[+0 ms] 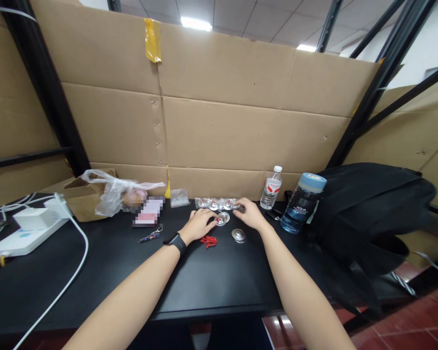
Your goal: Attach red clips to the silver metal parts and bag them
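My left hand [199, 226], with a dark watch on its wrist, reaches over the table. Its thumb and fingertips are drawn together at a small red piece, over a shiny silver round disc [225, 218]. To the right, my right hand [250, 214] has its fingers bent together by the end of a row of silver discs [213, 204] in clear wrapping; what they pinch is hidden. Several loose red plastic pieces [209, 241] lie in a small heap below my left hand. A stack of silver discs [238, 236] sits below my right hand.
At right stand a clear water bottle [270, 188], a blue-lidded bottle [302, 204] and a black backpack [372, 218]. A small clear packet [179, 198], keychain [151, 236], plastic bag [120, 189] and power strip [29, 238] lie left. A cardboard wall [219, 126] closes the back.
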{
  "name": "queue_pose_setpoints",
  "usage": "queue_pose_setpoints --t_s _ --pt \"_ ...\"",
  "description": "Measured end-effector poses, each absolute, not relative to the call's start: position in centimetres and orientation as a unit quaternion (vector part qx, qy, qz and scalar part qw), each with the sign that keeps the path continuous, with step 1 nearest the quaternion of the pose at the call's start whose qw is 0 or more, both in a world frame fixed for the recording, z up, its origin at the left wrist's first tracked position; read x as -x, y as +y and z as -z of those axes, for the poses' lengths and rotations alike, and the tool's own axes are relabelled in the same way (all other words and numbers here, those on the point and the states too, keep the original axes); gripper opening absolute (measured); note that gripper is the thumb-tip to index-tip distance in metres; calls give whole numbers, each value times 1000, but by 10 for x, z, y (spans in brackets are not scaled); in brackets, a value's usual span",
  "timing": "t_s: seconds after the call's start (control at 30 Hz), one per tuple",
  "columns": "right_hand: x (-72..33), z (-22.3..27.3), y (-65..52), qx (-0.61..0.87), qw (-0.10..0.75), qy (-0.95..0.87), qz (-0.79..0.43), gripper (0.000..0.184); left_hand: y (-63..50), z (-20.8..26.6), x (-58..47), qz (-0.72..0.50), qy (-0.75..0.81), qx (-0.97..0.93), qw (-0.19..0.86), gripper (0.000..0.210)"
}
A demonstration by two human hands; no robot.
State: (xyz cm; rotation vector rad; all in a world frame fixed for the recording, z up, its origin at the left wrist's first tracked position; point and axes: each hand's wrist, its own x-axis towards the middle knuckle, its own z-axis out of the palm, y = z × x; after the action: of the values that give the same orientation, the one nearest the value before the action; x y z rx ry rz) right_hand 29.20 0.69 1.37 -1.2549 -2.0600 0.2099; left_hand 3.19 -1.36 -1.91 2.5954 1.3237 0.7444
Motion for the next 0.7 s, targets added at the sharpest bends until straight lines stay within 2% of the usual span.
queue_pose_setpoints --t_s 0.13,0.3,0.5,0.7 --pt "-261 -6 0 399 252 -877 -85 41 -9 21 -31 -253 461 -847 78 28" --pt "-250 -1 -1 427 206 -877 -79 42 -7 21 -29 -266 479 -832 87 29" --pt "-254 5 4 405 278 -858 -150 51 -8 19 -26 -289 497 -815 80 24" --pt "-251 -1 -1 380 425 -747 -341 55 -13 9 -31 -375 444 -808 98 12"
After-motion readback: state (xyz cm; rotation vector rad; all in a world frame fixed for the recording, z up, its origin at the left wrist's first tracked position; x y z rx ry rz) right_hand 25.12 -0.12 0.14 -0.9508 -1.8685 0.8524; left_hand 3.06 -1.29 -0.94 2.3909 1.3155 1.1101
